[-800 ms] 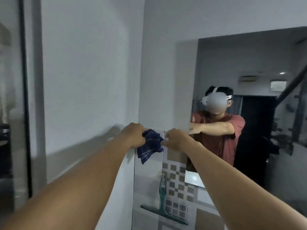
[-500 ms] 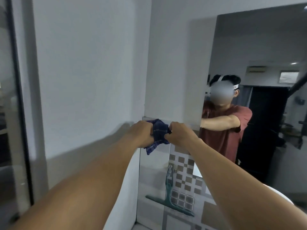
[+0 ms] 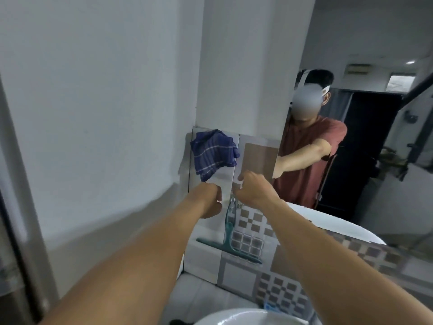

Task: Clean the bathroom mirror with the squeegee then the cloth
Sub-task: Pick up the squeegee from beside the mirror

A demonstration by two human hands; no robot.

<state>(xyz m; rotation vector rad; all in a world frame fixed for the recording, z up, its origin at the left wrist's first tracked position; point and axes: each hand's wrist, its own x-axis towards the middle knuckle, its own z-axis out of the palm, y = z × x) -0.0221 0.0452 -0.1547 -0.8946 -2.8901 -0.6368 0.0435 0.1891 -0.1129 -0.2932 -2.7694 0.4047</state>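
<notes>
Both hands have dropped away from the cloth [image 3: 213, 154], which they were gripping between them half a second ago; it now hangs by itself high on the tiled wall [image 3: 257, 158], bunched at the top with its lower corner pointing down. The left hand [image 3: 207, 202] sits just below that corner, close to it but apart, fingers curled loosely inward and holding nothing that can be seen. The right hand [image 3: 253, 190] is level with it, just to the right, knuckles toward the camera, fingers also curled; something small and pale shows at the fingertips [image 3: 240, 178], too blurred to tell whether it is held or is only light on the tile.

Below and between the two hands hangs the squeegee [image 3: 228, 235], handle up and blade across the bottom, tilted down to the right, flat against the tiles. Its handle top lies just under the gap between the hands, touched by neither.

To the right is the mirror [image 3: 365, 55], reflecting the person with an arm stretched forward. A white basin [image 3: 234, 319] rim shows at the bottom edge.
</notes>
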